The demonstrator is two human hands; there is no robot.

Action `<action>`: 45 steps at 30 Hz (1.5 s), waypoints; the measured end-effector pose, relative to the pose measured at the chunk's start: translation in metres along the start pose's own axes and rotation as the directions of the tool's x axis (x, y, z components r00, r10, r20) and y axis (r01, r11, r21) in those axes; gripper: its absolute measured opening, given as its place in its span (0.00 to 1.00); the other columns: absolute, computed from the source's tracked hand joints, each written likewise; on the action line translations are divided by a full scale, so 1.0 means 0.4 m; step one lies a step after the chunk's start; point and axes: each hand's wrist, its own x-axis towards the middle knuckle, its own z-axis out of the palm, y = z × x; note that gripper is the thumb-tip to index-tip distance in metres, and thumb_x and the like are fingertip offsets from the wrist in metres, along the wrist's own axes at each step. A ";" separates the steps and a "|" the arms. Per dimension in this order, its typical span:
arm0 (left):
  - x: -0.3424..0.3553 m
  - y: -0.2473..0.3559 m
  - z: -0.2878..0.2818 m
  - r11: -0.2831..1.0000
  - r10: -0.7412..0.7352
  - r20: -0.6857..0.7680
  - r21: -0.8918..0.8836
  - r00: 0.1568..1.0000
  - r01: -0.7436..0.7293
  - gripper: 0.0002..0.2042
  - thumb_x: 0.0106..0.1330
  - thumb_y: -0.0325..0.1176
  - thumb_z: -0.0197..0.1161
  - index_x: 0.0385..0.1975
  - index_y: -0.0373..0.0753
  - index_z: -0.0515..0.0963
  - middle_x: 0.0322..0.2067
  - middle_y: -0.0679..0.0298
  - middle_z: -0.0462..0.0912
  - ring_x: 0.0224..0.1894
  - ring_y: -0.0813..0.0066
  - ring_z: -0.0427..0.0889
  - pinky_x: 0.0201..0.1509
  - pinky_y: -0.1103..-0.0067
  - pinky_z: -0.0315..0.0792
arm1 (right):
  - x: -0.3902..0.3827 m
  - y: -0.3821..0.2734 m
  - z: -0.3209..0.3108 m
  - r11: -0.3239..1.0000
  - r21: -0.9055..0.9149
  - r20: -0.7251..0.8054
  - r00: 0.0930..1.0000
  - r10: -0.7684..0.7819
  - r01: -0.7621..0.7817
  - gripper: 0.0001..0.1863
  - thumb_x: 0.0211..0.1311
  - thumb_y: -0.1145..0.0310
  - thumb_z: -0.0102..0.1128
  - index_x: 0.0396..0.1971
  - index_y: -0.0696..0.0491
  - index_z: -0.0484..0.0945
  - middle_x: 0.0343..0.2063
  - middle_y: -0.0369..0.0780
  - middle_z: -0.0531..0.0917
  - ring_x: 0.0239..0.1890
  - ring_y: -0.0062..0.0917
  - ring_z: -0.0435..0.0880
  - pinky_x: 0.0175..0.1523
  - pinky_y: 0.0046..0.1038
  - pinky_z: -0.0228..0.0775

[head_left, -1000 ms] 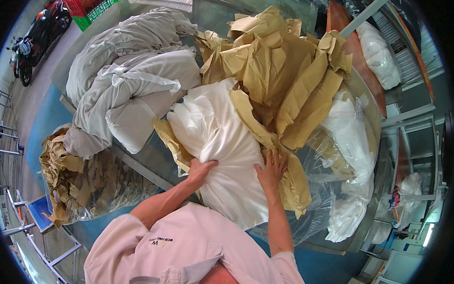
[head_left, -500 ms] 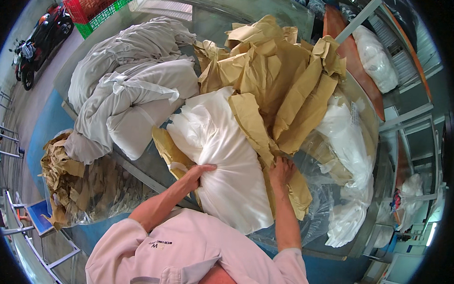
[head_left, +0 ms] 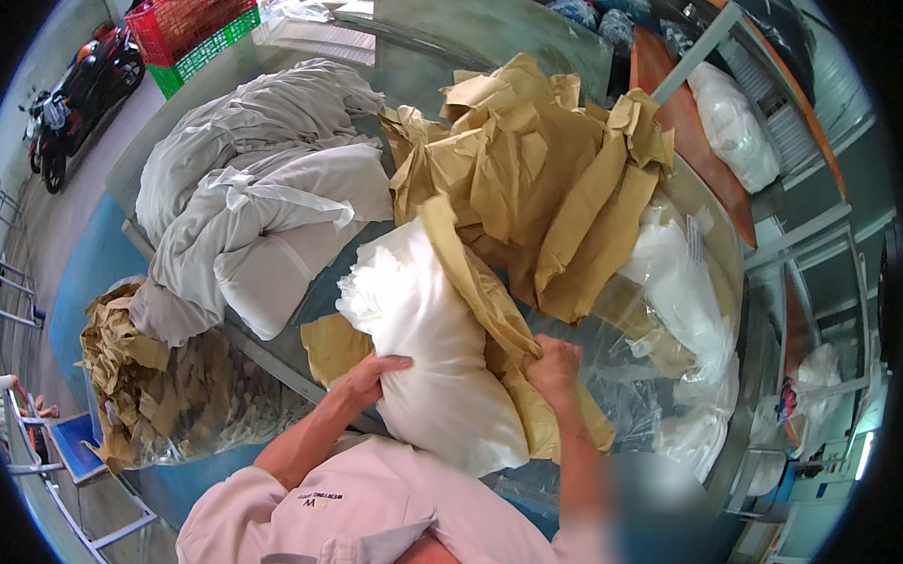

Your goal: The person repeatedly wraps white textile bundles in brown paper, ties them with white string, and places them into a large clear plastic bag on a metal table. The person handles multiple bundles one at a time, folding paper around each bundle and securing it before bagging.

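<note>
A plump white fabric bundle (head_left: pixel 443 371) lies in front of me on a sheet of brown paper (head_left: pixel 338 350). My left hand (head_left: pixel 366 376) is closed on the bundle's left side, thumb on top and fingers mostly hidden. Along the right side, my right hand (head_left: pixel 553 367) grips the edge of the brown wrapping paper (head_left: pixel 472 278) in a fist. That edge stands raised, and its far end leans over the bundle. Behind it, more crumpled brown paper (head_left: pixel 515 165) is heaped up.
Grey-white cloth (head_left: pixel 266 176) is piled at the left of the table. A clear bag of crumpled paper (head_left: pixel 184 382) sits nearer. Plastic-wrapped white material (head_left: pixel 685 290) lies at the right. Beyond are red and green crates (head_left: pixel 197 29), a motorbike (head_left: pixel 80 100) and metal racks (head_left: pixel 801 235).
My right hand has closed on the paper edge and lifted it, and the paper's far end has swung left over the bundle. My left hand has moved slightly nearer me, still on the bundle.
</note>
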 end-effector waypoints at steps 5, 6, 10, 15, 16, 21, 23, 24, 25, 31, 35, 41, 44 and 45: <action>-0.090 0.035 -0.030 0.995 0.101 0.082 -0.029 0.992 -0.099 0.34 0.54 0.27 0.67 0.65 0.31 0.66 0.57 0.51 0.78 0.56 0.56 0.81 0.64 0.62 0.73 | -0.012 -0.068 -0.203 0.980 0.091 -0.028 0.984 -0.175 0.177 0.07 0.46 0.72 0.60 0.27 0.52 0.82 0.27 0.47 0.84 0.35 0.44 0.83 0.44 0.40 0.69; -0.102 0.044 -0.036 0.992 0.129 0.074 -0.006 0.989 -0.129 0.36 0.52 0.30 0.68 0.65 0.31 0.66 0.57 0.50 0.78 0.56 0.54 0.81 0.64 0.60 0.73 | 0.001 -0.065 -0.240 0.979 0.148 -0.025 0.990 -0.141 0.143 0.07 0.46 0.72 0.61 0.28 0.53 0.82 0.28 0.47 0.85 0.35 0.44 0.83 0.43 0.39 0.71; -0.148 0.097 -0.048 0.972 0.226 0.088 0.039 0.970 -0.230 0.40 0.46 0.32 0.69 0.64 0.31 0.66 0.55 0.48 0.79 0.54 0.52 0.82 0.62 0.58 0.75 | 0.068 0.001 -0.323 0.946 0.294 -0.077 0.990 -0.122 0.139 0.09 0.49 0.72 0.66 0.34 0.55 0.84 0.30 0.47 0.86 0.33 0.39 0.86 0.38 0.34 0.76; -0.200 0.166 -0.033 0.926 0.239 0.013 0.297 0.971 -0.232 0.40 0.45 0.32 0.70 0.64 0.30 0.66 0.54 0.52 0.80 0.53 0.56 0.82 0.61 0.62 0.75 | 0.145 0.115 -0.269 0.890 0.455 0.047 0.999 -0.017 -0.006 0.13 0.53 0.77 0.66 0.40 0.53 0.86 0.30 0.40 0.88 0.33 0.23 0.85 0.41 0.29 0.74; -0.205 0.170 -0.022 0.931 0.250 0.013 0.270 0.968 -0.245 0.39 0.47 0.30 0.70 0.64 0.31 0.66 0.54 0.53 0.79 0.54 0.58 0.81 0.62 0.63 0.73 | 0.154 0.133 -0.248 0.907 0.421 0.056 0.998 -0.010 -0.015 0.13 0.53 0.77 0.66 0.41 0.53 0.86 0.31 0.39 0.88 0.34 0.22 0.85 0.42 0.28 0.75; -0.248 0.201 0.051 0.910 0.339 -0.021 0.262 0.941 -0.322 0.43 0.47 0.31 0.75 0.67 0.33 0.63 0.56 0.56 0.77 0.56 0.63 0.78 0.62 0.68 0.70 | 0.174 0.195 -0.222 0.810 0.586 0.003 1.000 -0.012 0.008 0.14 0.53 0.81 0.64 0.41 0.56 0.86 0.33 0.37 0.89 0.36 0.17 0.83 0.45 0.24 0.75; -0.275 0.240 0.075 0.889 0.340 -0.005 0.328 0.941 -0.319 0.46 0.43 0.33 0.76 0.67 0.33 0.63 0.56 0.56 0.77 0.56 0.62 0.78 0.61 0.68 0.70 | 0.188 0.203 -0.263 0.828 0.560 -0.014 0.999 0.041 -0.026 0.15 0.53 0.84 0.62 0.41 0.57 0.86 0.35 0.36 0.89 0.36 0.17 0.83 0.46 0.23 0.75; -0.291 0.254 0.088 0.876 0.344 0.016 0.354 0.939 -0.328 0.47 0.42 0.34 0.77 0.67 0.32 0.62 0.56 0.55 0.77 0.56 0.62 0.78 0.61 0.68 0.71 | 0.189 0.204 -0.293 0.779 0.627 -0.025 1.000 -0.009 0.022 0.14 0.53 0.85 0.60 0.39 0.59 0.86 0.33 0.33 0.89 0.36 0.15 0.82 0.44 0.23 0.75; -0.308 0.263 0.100 0.858 0.374 -0.023 0.387 0.927 -0.337 0.48 0.40 0.35 0.77 0.67 0.32 0.63 0.55 0.55 0.77 0.56 0.62 0.78 0.61 0.68 0.71 | 0.191 0.201 -0.328 0.795 0.605 0.003 0.999 0.045 -0.038 0.14 0.52 0.85 0.60 0.39 0.60 0.85 0.32 0.32 0.88 0.35 0.15 0.82 0.44 0.23 0.75; -0.381 0.285 0.101 0.748 0.570 -0.035 0.434 0.821 -0.501 0.45 0.34 0.34 0.68 0.62 0.26 0.66 0.47 0.48 0.82 0.46 0.53 0.84 0.52 0.63 0.79 | 0.162 0.117 -0.509 0.827 0.561 -0.109 0.994 0.026 0.039 0.11 0.51 0.85 0.61 0.35 0.60 0.84 0.30 0.30 0.85 0.34 0.13 0.79 0.42 0.23 0.74; -0.401 0.320 0.021 0.734 0.652 0.157 0.116 0.742 -0.669 0.40 0.43 0.35 0.67 0.61 0.26 0.67 0.50 0.43 0.80 0.48 0.48 0.84 0.55 0.55 0.79 | 0.169 0.089 -0.561 0.851 0.474 -0.263 0.959 -0.107 0.225 0.10 0.53 0.82 0.61 0.37 0.59 0.85 0.30 0.30 0.86 0.35 0.12 0.78 0.43 0.23 0.73; -0.475 0.420 -0.027 0.622 0.760 0.212 0.036 0.614 -0.782 0.38 0.46 0.37 0.67 0.61 0.27 0.67 0.50 0.44 0.80 0.48 0.48 0.83 0.54 0.55 0.80 | 0.298 0.160 -0.628 0.928 0.346 -0.244 0.968 -0.052 0.137 0.10 0.60 0.75 0.59 0.39 0.56 0.85 0.33 0.32 0.86 0.34 0.16 0.80 0.42 0.24 0.73; -0.513 0.444 -0.016 0.586 0.784 0.204 0.069 0.587 -0.807 0.38 0.48 0.37 0.67 0.61 0.27 0.67 0.50 0.44 0.80 0.48 0.48 0.83 0.54 0.55 0.80 | 0.372 0.164 -0.697 0.823 0.568 -0.057 0.996 0.062 -0.019 0.11 0.59 0.75 0.58 0.41 0.56 0.85 0.36 0.34 0.86 0.35 0.19 0.82 0.43 0.26 0.74; -0.522 0.445 -0.013 0.579 0.789 0.198 0.077 0.582 -0.811 0.38 0.48 0.38 0.67 0.61 0.27 0.67 0.50 0.44 0.80 0.48 0.48 0.83 0.54 0.55 0.80 | 0.383 0.152 -0.714 0.775 0.625 -0.017 0.991 0.134 -0.094 0.12 0.59 0.75 0.57 0.41 0.56 0.85 0.36 0.35 0.86 0.36 0.20 0.82 0.44 0.26 0.75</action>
